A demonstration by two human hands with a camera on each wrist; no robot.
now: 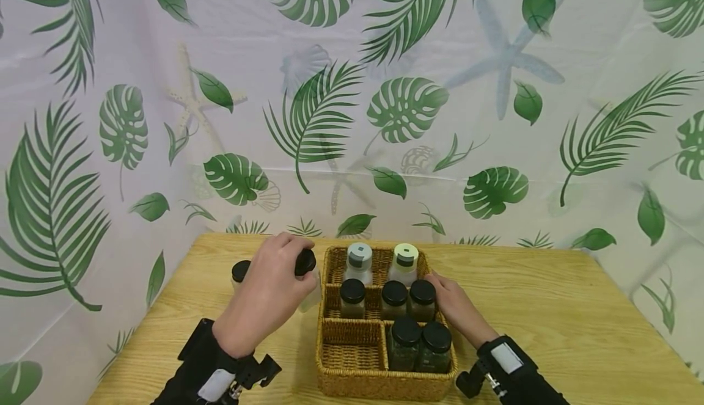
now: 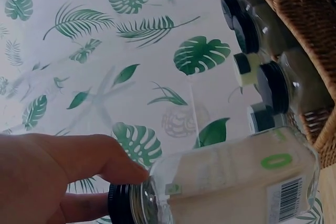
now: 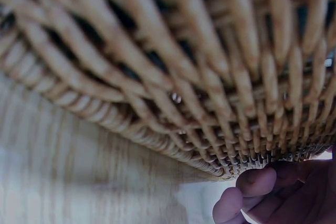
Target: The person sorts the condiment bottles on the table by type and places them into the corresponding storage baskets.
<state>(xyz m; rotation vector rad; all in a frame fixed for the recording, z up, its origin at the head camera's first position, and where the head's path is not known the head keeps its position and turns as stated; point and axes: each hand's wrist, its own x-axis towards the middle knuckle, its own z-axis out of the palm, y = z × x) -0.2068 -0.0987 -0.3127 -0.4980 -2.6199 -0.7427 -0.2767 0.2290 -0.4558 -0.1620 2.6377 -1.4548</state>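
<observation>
My left hand point(image 1: 272, 289) pinches the black lid of a clear glass jar point(image 2: 236, 182) and holds it upright just left of the wicker basket point(image 1: 385, 383). Pale contents, a green mark and a barcode label show on this jar in the left wrist view. My right hand point(image 1: 459, 307) grips the basket's right side near the back corner; its curled fingers point(image 3: 257, 182) meet the wicker in the right wrist view. Two white-bodied bottles point(image 1: 359, 264) stand in the back compartment, three black-lidded jars point(image 1: 352, 298) in the middle row, two dark-filled jars point(image 1: 405, 344) at front right.
Another black-lidded jar point(image 1: 240, 270) stands on the wooden table point(image 1: 550, 319), partly hidden behind my left hand. The basket's front left compartment point(image 1: 352, 356) shows its bare woven floor. A leaf-patterned cloth point(image 1: 418, 197) hangs behind the table.
</observation>
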